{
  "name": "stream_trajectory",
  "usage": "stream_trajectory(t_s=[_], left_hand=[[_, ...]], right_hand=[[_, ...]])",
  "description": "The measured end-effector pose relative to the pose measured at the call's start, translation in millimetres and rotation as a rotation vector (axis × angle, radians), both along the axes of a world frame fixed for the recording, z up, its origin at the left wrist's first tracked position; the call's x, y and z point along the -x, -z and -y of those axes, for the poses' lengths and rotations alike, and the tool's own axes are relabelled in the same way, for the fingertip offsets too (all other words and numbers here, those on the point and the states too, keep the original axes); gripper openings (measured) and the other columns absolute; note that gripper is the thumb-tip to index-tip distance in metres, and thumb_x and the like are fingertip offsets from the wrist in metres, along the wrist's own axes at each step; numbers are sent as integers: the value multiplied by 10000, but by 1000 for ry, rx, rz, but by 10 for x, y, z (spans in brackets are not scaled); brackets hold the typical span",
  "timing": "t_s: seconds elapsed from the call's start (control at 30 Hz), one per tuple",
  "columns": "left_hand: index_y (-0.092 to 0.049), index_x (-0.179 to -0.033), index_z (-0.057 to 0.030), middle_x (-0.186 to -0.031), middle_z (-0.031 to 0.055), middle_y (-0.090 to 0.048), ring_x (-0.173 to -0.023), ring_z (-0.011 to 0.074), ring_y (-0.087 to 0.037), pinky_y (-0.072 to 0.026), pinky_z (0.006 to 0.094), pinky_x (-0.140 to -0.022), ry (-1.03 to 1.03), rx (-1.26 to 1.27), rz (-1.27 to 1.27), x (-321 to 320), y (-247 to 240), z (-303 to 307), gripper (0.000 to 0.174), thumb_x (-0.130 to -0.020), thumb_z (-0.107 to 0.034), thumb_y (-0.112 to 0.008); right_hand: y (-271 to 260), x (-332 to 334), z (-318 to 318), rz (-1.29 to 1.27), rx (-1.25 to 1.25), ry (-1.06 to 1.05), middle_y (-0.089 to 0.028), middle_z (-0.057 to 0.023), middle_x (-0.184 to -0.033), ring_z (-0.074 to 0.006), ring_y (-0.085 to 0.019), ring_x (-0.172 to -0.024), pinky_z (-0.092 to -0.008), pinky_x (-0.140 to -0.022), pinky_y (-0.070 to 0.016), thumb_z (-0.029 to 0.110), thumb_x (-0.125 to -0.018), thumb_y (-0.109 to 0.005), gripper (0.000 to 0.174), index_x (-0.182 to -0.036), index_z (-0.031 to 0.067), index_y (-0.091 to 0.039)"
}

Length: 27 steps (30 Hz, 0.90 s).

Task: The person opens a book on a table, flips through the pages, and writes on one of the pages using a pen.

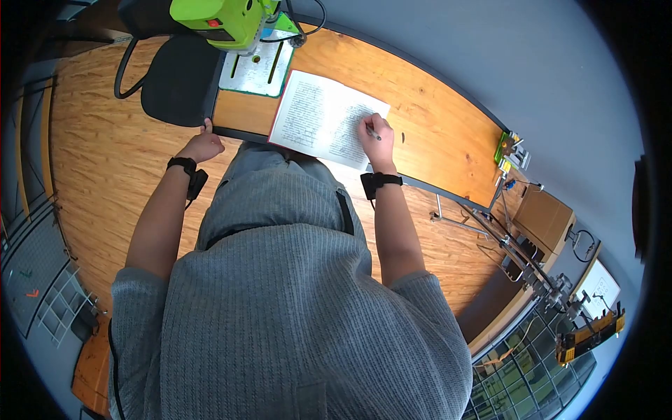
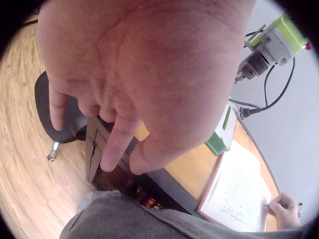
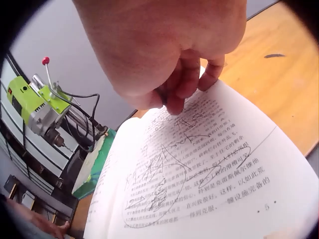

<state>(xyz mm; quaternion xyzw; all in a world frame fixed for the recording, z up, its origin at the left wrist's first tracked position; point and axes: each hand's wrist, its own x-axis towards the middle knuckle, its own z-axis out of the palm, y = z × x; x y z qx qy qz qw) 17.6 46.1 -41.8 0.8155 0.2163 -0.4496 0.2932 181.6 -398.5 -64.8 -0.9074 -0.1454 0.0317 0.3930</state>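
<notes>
An open book [image 1: 318, 115] with red cover edges lies at the front of the wooden desk. Its printed page [image 3: 234, 199] carries loops, lines and scribbles in dark ink. My right hand [image 1: 378, 142] pinches a pen [image 1: 374, 134] over the right part of the page. In the right wrist view the fingers [image 3: 187, 82] are curled and cover most of the pen. By the desk's front edge, left of the book, is my left hand [image 1: 201, 147]. It holds nothing; in the left wrist view its index finger [image 2: 119, 144] and thumb [image 2: 149, 154] extend while the middle fingers bend.
A green drill press [image 1: 227, 24] stands behind and left of the book, its slotted base [image 1: 255, 70] close to it. A black chair [image 1: 182, 80] is at the desk's left end. Right of the book is a small dark mark [image 1: 403, 138]; a green-and-metal device [image 1: 513, 150] sits at the right end.
</notes>
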Motion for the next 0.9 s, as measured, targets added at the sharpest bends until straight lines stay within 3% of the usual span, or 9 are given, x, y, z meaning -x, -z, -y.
stream_trajectory(t_s=[0.17, 0.37, 0.43, 0.53, 0.6, 0.67, 0.73, 0.83, 0.9], left_hand=[[-779, -1092, -87, -1717, 277, 19, -1608, 378, -141, -370, 383, -1179, 42, -20, -49, -25, -30, 6, 315, -936, -299, -606], [-780, -1094, -74, -1692, 335, -44, -1606, 388, -145, -318, 379, -1217, 51, -18, -49, -61, -116, 45, 307, -958, -288, -608], [-781, -1102, -81, -1696, 329, -40, -1603, 390, -154, -320, 382, -1217, 26, -17, -26, -24, -39, 2, 310, -951, -296, -617], [-783, -1116, -96, -1698, 325, -35, -1599, 396, -165, -322, 386, -1218, 29, -9, -18, 18, 48, -21, 317, -938, -310, -632], [-783, -1123, -103, -1697, 326, -33, -1597, 400, -168, -321, 388, -1219, 36, -17, -17, 11, 58, -33, 321, -933, -317, -638], [-778, -1081, -70, -1715, 287, 7, -1604, 385, -146, -359, 385, -1194, 25, -19, -26, 7, 64, -31, 314, -930, -310, -640], [-787, -1145, -97, -1678, 351, -86, -1612, 361, -133, -312, 373, -1223, 71, 2, -9, 70, 262, -124, 331, -932, -306, -645], [-787, -1114, -73, -1677, 354, -8, -1599, 428, -91, -335, 426, -1213, 101, 18, 2, 20, 227, -147, 335, -928, -308, -635], [-786, -1130, -76, -1669, 365, -81, -1614, 379, -72, -299, 405, -1229, 47, 26, -15, 37, 211, -110, 330, -930, -302, -653]], right_hand=[[69, -50, 102, 21, 107, 72, -655, -192, -758, -381, -653, -760, -467, -682, -537, 72, -841, -727, 112, -866, 16, -633], [-234, -28, 115, 147, -7, 28, -658, -169, -871, -331, -644, -854, -420, -781, -533, 56, -912, -701, 99, -983, 4, -654], [-97, 26, 170, 158, -92, 449, -667, -157, -962, -294, -649, -888, -398, -835, -534, 63, -956, -685, 128, -1062, -5, -662], [2, 174, 289, 147, -149, 415, -699, -118, -1011, -193, -658, -908, -348, -805, -542, 145, -1020, -678, 197, -1142, -10, -673], [23, 302, 343, 86, -135, 338, -712, -144, -1102, -203, -678, -994, -337, -882, -552, 138, -1018, -674, 248, -1208, -21, -675], [-4, 444, 328, -54, -249, 354, -727, -172, -1063, -257, -700, -974, -373, -906, -555, 105, -981, -686, 223, -1153, -37, -690], [15, 560, 330, -130, -251, 362, -745, -140, -949, -222, -704, -893, -346, -862, -556, 103, -968, -698, 166, -1077, -21, -715], [50, 693, 270, -187, -246, 337, -716, -97, -833, -170, -656, -763, -319, -750, -540, 92, -962, -682, 92, -972, 1, -693], [28, 769, 254, -208, -247, 345, -710, -98, -820, -165, -655, -755, -319, -740, -539, 91, -965, -673, 90, -963, 2, -687]])
